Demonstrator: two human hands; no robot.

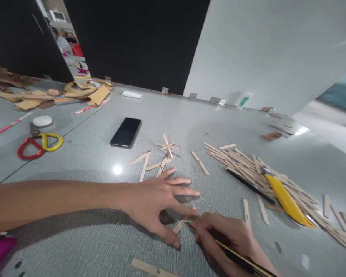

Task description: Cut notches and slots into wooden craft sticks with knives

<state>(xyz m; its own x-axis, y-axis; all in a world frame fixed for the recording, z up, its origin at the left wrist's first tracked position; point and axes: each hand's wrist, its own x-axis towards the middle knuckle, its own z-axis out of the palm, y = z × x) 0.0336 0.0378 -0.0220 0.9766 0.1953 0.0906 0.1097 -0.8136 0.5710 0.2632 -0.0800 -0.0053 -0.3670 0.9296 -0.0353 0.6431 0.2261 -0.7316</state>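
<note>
My left hand (158, 200) lies over the table with its fingers spread. Its index fingertip rests on the upper end of a notched wooden craft stick (179, 226), and the thumb is close to the lower end. In my right hand (229, 236) is a black and gold pencil (242, 259), its tip at the notch mark on that stick. Another notched craft stick (145, 265) lies at the bottom edge. Beyond my left hand, several sticks (144, 167) lie loose around a star of crossed sticks (168, 146).
To the right, a yellow utility knife (285, 198) and a black pen-like tool (250, 185) lie on a pile of craft sticks (242, 165). A phone (126, 132), red-and-yellow-handled scissors (40, 146) and a white mouse-shaped object (42, 121) are at left. Cardboard scraps (75, 92) line the back.
</note>
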